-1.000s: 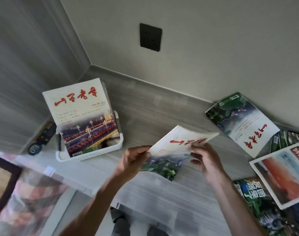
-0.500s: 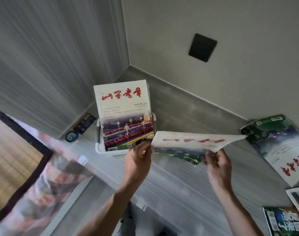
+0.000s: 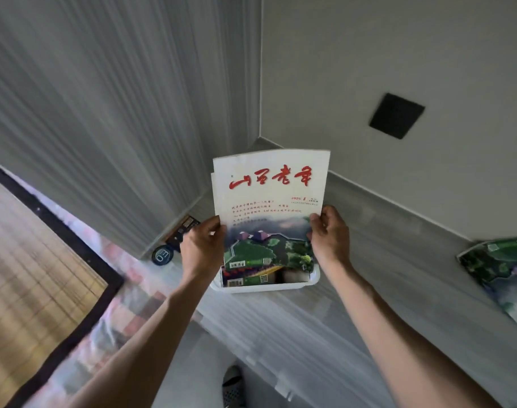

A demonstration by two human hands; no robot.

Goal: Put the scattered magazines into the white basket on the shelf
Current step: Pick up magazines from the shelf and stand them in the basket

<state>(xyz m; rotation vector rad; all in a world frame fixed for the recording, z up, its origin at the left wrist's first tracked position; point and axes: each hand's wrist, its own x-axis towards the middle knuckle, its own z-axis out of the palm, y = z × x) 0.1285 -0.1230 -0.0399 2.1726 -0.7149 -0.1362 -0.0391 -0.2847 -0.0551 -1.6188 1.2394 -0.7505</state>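
Setting: grey wood-grain shelf [image 3: 384,260] running along a pale wall, meeting a ribbed grey side panel at the far left corner; a dark square wall plate [image 3: 396,115] sits on the wall, right of the corner.
Left clutter: a small round dark badge [image 3: 162,254] and a dark card-like item [image 3: 183,231] lie in the shelf's left corner, just beside the basket; what they are is too small to tell.
Left hand [image 3: 202,250]: fingers curled round the left edge of the held magazine, thumb on the cover.
Held magazine [image 3: 269,201]: upright, cover toward the camera, red brush title at the top; its lower edge is down inside the basket. Gripping both side edges likely keeps the thin pages from flopping and lets it slide straight down.
White basket [image 3: 263,287]: stands on the shelf near its front edge, directly below the hands. Another magazine [image 3: 251,276] already stands in it, behind the held one, its top edge just showing at the upper left.
Right hand [image 3: 329,234]: pinching the right edge of the same magazine, mirroring the left.
Step, as judged: lowering this issue in front of the one already filed; release looks near.
Far right: a green-covered magazine [image 3: 500,270] lies flat on the shelf, well apart from the basket, not yet gathered.
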